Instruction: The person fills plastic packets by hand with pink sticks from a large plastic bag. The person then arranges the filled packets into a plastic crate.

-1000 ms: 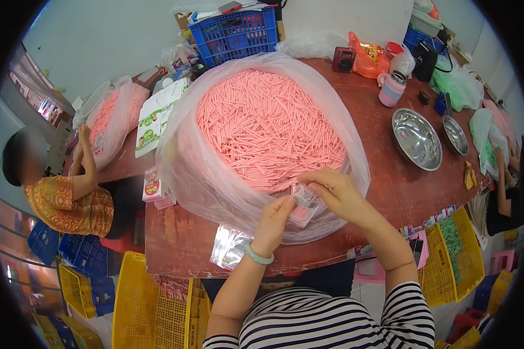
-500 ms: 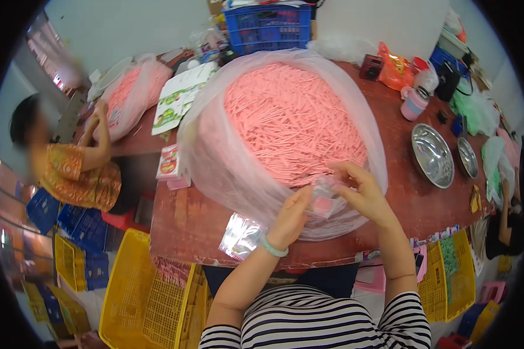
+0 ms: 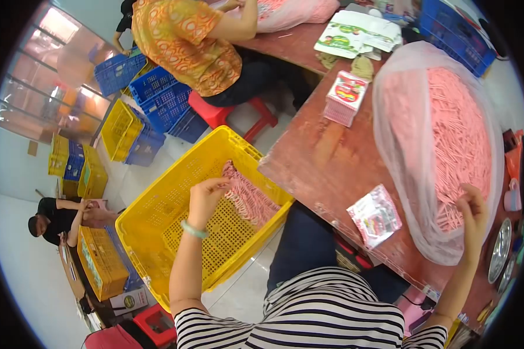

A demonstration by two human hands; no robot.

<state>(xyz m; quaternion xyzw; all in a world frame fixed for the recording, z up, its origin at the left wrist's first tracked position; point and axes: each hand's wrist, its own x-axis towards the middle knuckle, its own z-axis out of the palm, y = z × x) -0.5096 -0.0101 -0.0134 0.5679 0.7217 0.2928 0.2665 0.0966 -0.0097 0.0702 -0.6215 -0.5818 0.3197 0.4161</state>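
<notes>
My left hand point(image 3: 206, 200) is over the yellow crate point(image 3: 174, 174), its fingertips drawn together beside a row of small pink packets point(image 3: 249, 198) lying in the crate. Whether a packet is between those fingers I cannot make out. On the right, my right hand point(image 3: 475, 209) hovers at the near edge of a heap of thin pink sticks point(image 3: 457, 134), its fingers curved and a little apart, with nothing visible in them. A large clear plastic bag point(image 3: 399, 139) surrounds the heap. Flat printed silvery pouches point(image 3: 375, 216) lie on the table between my hands.
A stack of printed cards point(image 3: 346, 96) sits on the red table point(image 3: 308, 148). Beyond the crate, a person in an orange patterned shirt point(image 3: 186, 41) sits on a red stool point(image 3: 212, 110). Blue crates point(image 3: 160, 96) stand behind. Metal bowls point(image 3: 499, 247) are at far right.
My view has swung left. Both hands were together at a small clear packet with pink contents; now they are apart, the left over the yellow crate, the right by the sticks.
</notes>
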